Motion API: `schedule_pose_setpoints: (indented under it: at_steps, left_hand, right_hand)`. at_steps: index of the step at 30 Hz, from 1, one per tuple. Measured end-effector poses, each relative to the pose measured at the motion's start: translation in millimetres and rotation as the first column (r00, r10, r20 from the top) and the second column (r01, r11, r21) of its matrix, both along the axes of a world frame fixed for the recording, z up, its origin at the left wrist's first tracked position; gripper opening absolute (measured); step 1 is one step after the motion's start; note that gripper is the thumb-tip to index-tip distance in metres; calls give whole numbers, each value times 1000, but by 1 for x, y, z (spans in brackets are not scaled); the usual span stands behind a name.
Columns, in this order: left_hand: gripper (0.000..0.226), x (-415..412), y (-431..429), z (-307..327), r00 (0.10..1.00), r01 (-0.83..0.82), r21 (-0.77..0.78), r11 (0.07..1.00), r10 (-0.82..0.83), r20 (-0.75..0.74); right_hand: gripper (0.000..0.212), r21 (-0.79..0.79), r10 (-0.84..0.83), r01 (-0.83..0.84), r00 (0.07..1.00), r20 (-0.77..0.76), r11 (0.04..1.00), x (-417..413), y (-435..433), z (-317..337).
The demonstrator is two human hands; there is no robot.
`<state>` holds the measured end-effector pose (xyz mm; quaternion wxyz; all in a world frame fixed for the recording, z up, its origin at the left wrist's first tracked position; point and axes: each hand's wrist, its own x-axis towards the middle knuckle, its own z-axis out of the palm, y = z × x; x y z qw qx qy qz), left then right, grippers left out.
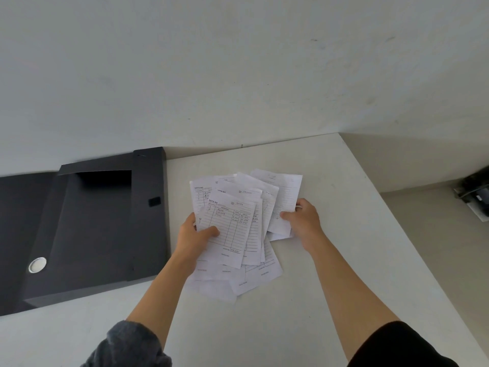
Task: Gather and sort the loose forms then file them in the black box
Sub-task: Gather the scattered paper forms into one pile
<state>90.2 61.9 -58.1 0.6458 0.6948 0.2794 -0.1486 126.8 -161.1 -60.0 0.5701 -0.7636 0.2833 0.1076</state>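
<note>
Several white printed forms point(238, 229) with ruled tables lie fanned and overlapping at the middle of the white table point(330, 274). My left hand point(194, 235) grips the left side of the fan, thumb on the top sheet. My right hand point(304, 219) pinches the rightmost sheets at their right edge. The black box point(100, 221) lies open to the left of the forms, its inside showing, with a round silver button on its near left part.
A white wall rises just behind the table. The table's right edge runs diagonally toward me; beyond it, at the far right, sits a dark object point(473, 192) on the floor. The box's flap point(16, 234) spreads out leftward.
</note>
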Motion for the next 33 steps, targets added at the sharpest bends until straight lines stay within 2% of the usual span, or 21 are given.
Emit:
schedule_pose_setpoints:
  at_steps: [4,10,15,17,18,20,22,24,25,29,33]
  left_hand:
    - [41,0,12,6,1000,-2,1,1000,2,16]
    - [41,4,36,18,999,-3,17,1000,2,53]
    - [38,13,29,23,995,48,16,999,-49,88]
    - [38,15,20,23,990,111,27,993,-113,86]
    - [38,16,16,22,987,136,34,990,-139,81]
    - [38,16,8,18,984,159,49,986,-162,70]
    - [39,15,2,13,986,149,51,988,-152,69]
    - [40,13,-5,7,986,139,50,989,-143,83]
    - [40,12,-9,5,986,139,49,989,-143,90]
    - [38,11,-18,-1,969,219,84,972,-227,99]
    - [35,20,-12,2,916,351,266,898,-388,100]
  right_hand:
    - [31,-47,52,-53,999,-17,998,-3,-1,-1]
    - [33,-176,-82,84,996,19,981,1,-15,0]
    - [33,-243,96,-122,989,-116,962,4,-28,4]
    - [35,-179,168,-191,976,-138,965,6,-28,7]
    - [37,-130,157,-172,981,-115,976,6,-28,8]
    - [40,9,29,-28,998,-48,1000,5,-30,11]
    - [39,202,-115,119,993,-32,972,0,-32,12]
    - [41,351,-172,182,983,-59,918,-6,-32,8]
    - [41,364,-174,183,983,-57,913,-11,-30,5]
    - [43,127,-96,93,995,18,987,-22,-19,-3]
    - [37,6,58,-58,998,-17,998,-14,-24,5]
